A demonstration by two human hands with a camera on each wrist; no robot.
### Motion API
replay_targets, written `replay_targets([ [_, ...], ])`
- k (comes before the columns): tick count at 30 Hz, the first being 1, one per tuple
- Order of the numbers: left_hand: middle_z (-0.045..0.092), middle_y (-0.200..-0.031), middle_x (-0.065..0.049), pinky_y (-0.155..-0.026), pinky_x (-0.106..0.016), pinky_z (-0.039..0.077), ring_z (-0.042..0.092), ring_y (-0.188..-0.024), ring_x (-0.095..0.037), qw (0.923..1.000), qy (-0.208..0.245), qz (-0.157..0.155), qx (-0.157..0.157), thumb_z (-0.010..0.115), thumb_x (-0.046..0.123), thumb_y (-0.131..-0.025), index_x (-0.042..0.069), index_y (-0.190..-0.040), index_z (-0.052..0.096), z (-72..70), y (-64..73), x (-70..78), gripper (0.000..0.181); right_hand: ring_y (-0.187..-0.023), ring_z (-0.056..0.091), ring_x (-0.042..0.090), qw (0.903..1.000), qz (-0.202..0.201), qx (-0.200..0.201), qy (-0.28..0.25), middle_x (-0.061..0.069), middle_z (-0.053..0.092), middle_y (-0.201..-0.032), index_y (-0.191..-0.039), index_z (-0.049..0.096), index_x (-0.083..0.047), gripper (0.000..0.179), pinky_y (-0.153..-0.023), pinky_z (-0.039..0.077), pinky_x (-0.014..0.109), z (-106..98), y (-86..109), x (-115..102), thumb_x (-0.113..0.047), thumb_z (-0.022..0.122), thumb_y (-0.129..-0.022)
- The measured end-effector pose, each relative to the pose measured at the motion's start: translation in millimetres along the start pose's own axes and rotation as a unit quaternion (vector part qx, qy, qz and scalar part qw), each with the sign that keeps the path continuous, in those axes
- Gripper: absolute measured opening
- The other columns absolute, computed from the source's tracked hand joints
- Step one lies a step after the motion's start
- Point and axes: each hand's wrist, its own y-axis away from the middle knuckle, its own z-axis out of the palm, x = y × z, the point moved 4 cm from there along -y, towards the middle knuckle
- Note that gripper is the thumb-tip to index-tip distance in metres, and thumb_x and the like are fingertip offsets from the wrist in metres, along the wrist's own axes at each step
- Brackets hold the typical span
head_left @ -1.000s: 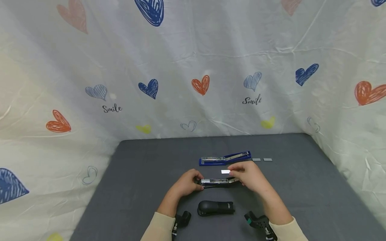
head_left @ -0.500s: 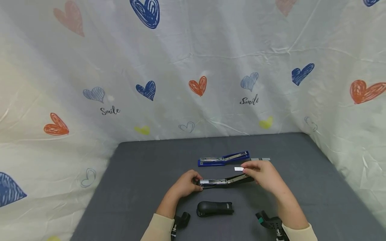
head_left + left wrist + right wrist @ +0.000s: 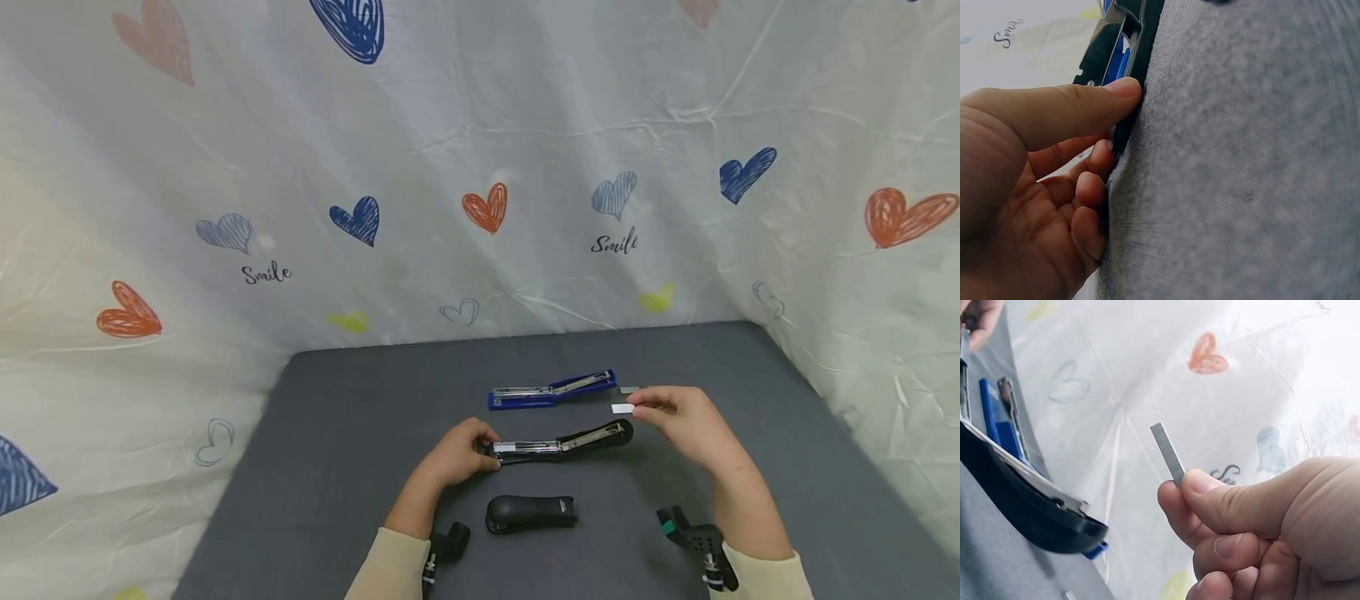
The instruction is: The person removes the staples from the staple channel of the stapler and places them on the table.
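In the head view a black stapler (image 3: 596,437) lies spread open, its metal channel and the underside of its top showing. My left hand (image 3: 456,457) holds its left end; the left wrist view shows the thumb (image 3: 1124,87) on one side and fingers on the other. A strip of staples (image 3: 1166,450) is pinched between thumb and forefinger of my right hand (image 3: 690,425). That hand is raised to the right of the stapler, apart from it. A paler section lies at the left end of the channel; whether it is staples I cannot tell.
Behind the black stapler lies an opened blue stapler (image 3: 521,398). A staple strip (image 3: 628,390) shows partly beside its right end. A second black stapler (image 3: 530,513), closed, sits nearer me on the grey table (image 3: 360,400). A heart-printed curtain (image 3: 420,275) borders the far edge.
My right hand has moved right and away from the black stapler with the staple strip, uncovering the stapler's right end. The left hand keeps its hold.
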Motion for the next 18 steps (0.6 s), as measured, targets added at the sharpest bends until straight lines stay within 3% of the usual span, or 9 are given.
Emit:
replay_targets([
  [2,0.055,-0.093,0.002,-0.07,-0.032,0.042,0.048,-0.078,-0.014,1.0,0.003,0.001,0.001,0.088,0.01,-0.08,0.011,-0.103,0.076,0.2,0.1,-0.6,0.026,-0.064,0.047,0.017,1.0,0.003,0.001,0.002,0.016,0.068,-0.097,-0.116,0.074,-0.001,0.02,-0.056,0.04,0.031,-2,-0.2,2,-0.011,0.069,-0.099],
  [7,0.055,-0.093,0.002,-0.07,-0.032,0.042,0.047,-0.077,-0.014,0.9999,0.008,0.006,0.003,0.088,0.01,-0.08,0.012,-0.103,0.076,0.6,0.3,-2.0,0.026,-0.079,0.055,0.02,0.9997,0.005,0.01,0.022,0.021,0.068,-0.12,-0.115,0.075,0.0,0.02,-0.064,0.044,0.031,-9,1.1,9,-0.009,0.069,-0.098],
  [12,0.055,-0.093,0.003,-0.069,-0.032,0.042,0.047,-0.077,-0.015,0.9999,0.011,0.002,0.004,0.088,0.011,-0.08,0.012,-0.103,0.077,0.2,0.0,-1.9,0.026,-0.066,0.046,0.019,0.9992,0.023,0.023,0.024,0.015,0.069,-0.102,-0.116,0.073,0.003,0.022,-0.056,0.039,0.031,-18,1.7,19,-0.009,0.069,-0.099],
  [18,0.056,-0.093,0.003,-0.069,-0.032,0.042,0.048,-0.077,-0.014,1.0,0.008,-0.001,0.004,0.088,0.011,-0.08,0.012,-0.104,0.077,-0.5,-0.5,-0.9,0.026,-0.078,0.05,0.022,0.9979,0.041,0.018,0.046,0.013,0.071,-0.103,-0.116,0.072,0.003,0.023,-0.062,0.04,0.034,-29,3.1,32,-0.013,0.068,-0.1],
])
